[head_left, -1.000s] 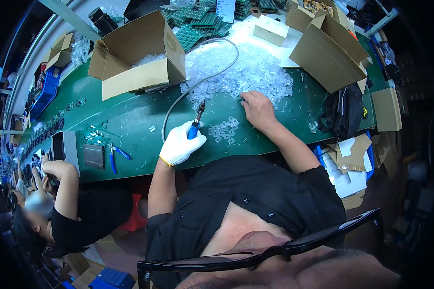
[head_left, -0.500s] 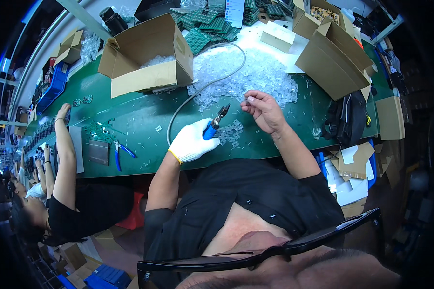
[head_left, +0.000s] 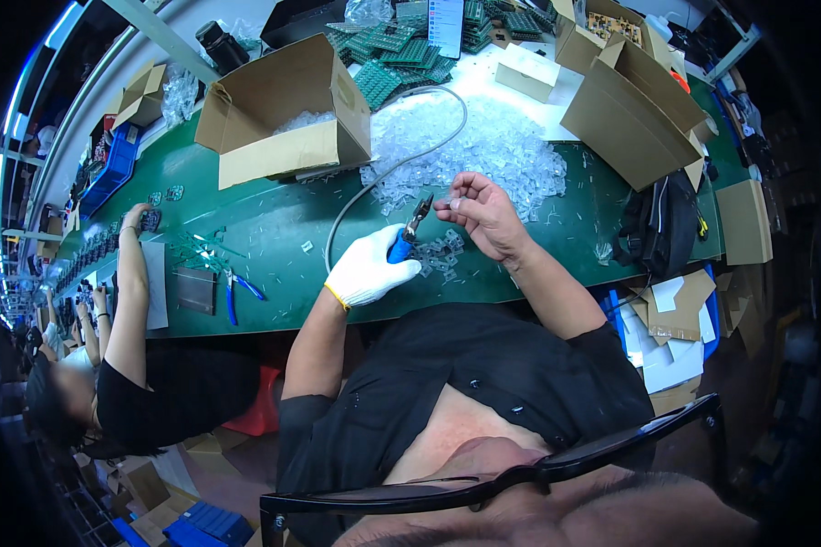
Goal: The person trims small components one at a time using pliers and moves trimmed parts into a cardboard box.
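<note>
My left hand [head_left: 367, 271], in a white knit glove, is closed round the blue handle of cutting nippers [head_left: 417, 217], whose dark jaws point up and away from me. My bare right hand [head_left: 489, 219] pinches a small clear plastic piece [head_left: 446, 204] just right of the jaw tips. Whether the jaws touch it I cannot tell. Below the jaws, a small cluster of clear pieces [head_left: 442, 254] lies on the green table [head_left: 374, 315]. Beyond my hands spreads a large heap of similar clear plastic pieces [head_left: 511, 150].
A grey hose [head_left: 342, 211] curves across the table beside my left hand. An open carton [head_left: 278, 159] stands far left of the heap, another carton [head_left: 625, 123] far right. Blue-handled pliers [head_left: 232, 296] lie left. A co-worker's arm [head_left: 129, 287] reaches over circuit boards further left.
My right hand has moved left, bringing its pinched fingers and the clear piece close to the nippers' jaws. My left hand keeps its grip. The co-worker's hand has shifted slightly.
</note>
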Available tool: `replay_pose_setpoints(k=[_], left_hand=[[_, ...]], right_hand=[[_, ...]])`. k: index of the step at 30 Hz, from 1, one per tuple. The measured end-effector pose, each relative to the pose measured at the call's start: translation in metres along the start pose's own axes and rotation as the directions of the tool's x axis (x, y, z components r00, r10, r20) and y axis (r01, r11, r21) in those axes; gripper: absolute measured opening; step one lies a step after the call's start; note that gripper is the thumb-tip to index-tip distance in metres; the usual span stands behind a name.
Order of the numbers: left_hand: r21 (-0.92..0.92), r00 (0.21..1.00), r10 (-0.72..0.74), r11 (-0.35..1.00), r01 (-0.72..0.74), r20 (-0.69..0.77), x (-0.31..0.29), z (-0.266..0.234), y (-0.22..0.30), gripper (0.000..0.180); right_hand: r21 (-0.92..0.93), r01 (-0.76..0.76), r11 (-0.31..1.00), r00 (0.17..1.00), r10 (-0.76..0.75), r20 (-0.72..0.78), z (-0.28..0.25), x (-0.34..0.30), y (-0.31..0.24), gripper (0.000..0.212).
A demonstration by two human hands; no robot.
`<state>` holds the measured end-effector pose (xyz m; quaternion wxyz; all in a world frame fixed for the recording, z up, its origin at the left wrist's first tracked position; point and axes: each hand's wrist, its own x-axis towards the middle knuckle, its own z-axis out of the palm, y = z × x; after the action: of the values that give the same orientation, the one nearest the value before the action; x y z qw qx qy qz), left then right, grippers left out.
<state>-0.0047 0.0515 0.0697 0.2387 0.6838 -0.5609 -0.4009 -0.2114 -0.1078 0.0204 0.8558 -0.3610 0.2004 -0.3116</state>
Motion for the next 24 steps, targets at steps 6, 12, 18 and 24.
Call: replay_pose_setpoints(k=[6,12,18,24], left_hand=[[0.024,1.0,0.01,1.0,-0.01,-0.021,-0.002,0.0,0.003,0.057],[0.04,1.0,-0.008,0.999,0.007,0.018,-0.001,-0.002,0.011,0.048],[0.025,1.0,0.012,1.0,-0.012,0.005,-0.002,-0.002,0.012,0.047],[0.036,0.999,-0.007,0.999,0.005,0.033,-0.002,-0.003,0.012,0.046]], right_hand=[[-0.144,0.002,0.99,1.0,-0.003,-0.009,-0.009,0.004,0.002,0.031],[-0.179,0.023,0.984,1.0,-0.023,0.005,-0.008,0.001,0.007,0.025],[-0.171,0.02,0.985,1.0,-0.023,-0.014,-0.001,-0.002,0.007,0.023],[-0.206,0.02,0.978,0.999,-0.012,0.04,-0.005,-0.001,0.004,0.042]])
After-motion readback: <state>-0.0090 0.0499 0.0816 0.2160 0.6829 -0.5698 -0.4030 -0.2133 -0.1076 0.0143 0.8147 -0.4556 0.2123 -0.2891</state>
